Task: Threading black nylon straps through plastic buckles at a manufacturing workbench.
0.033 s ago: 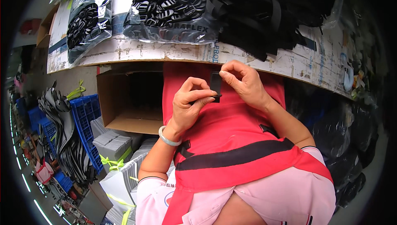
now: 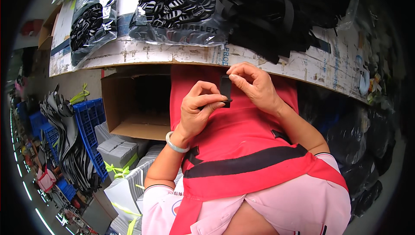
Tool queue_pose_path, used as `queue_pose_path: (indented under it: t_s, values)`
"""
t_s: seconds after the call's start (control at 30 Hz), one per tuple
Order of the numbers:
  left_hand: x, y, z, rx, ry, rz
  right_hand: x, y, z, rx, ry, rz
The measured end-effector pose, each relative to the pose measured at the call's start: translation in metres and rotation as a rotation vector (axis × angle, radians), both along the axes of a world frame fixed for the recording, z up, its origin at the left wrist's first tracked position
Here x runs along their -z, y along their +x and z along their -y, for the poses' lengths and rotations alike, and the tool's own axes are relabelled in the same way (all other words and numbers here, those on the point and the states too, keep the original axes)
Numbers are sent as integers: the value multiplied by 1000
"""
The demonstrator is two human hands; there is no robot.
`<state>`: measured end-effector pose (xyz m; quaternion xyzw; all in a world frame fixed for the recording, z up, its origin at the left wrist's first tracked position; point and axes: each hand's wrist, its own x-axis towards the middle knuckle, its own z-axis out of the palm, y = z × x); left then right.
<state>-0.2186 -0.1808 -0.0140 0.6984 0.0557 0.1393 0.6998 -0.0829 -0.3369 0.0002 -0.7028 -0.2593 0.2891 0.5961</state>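
A black strap [image 2: 225,87] is being held upright between the two hands at the centre of the frame, in front of a red apron [image 2: 242,127]. Its lower end is being pinched between the thumb and fingers of the left hand [image 2: 199,106], where a small dark piece is partly being hidden by the fingertips. Its upper end is being gripped by the thumb and forefinger of the right hand [image 2: 256,87]. The hands are being kept apart, with the strap being spanned between them. A pale bracelet [image 2: 176,143] is being worn on the left wrist.

Across the top of the frame, a clear bag of black buckles [image 2: 147,37] and a heap of black straps [image 2: 268,27] are being carried by a worn white tabletop [image 2: 181,53]. Beneath its edge, left of centre, a cardboard box [image 2: 138,132] is being shown open. At lower left, grey stacks [image 2: 114,150] are being bound with yellow-green ties, beside a blue crate [image 2: 90,127].
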Motion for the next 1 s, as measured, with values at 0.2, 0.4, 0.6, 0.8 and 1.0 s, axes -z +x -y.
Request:
queue_pose_path:
  t_s: [0.2, 0.4, 0.6, 0.8, 1.0]
  values:
    - [0, -4, -1, 70, -51, 3, -1, -3, 1, 17, 55, -351]
    - [-23, -27, -17, 89, -27, -180, 19, -12, -6, -54, 50, -405]
    - [-29, -103, -90, -304, 150, -587, 8, 13, -4, -24, -163, 502]
    - [38, -122, -116, -515, -740, -275, 19, 66, -7, 171, -398, 1054]
    - [35, -44, -44, -233, -863, -388, 24, 73, -8, 171, -181, 945]
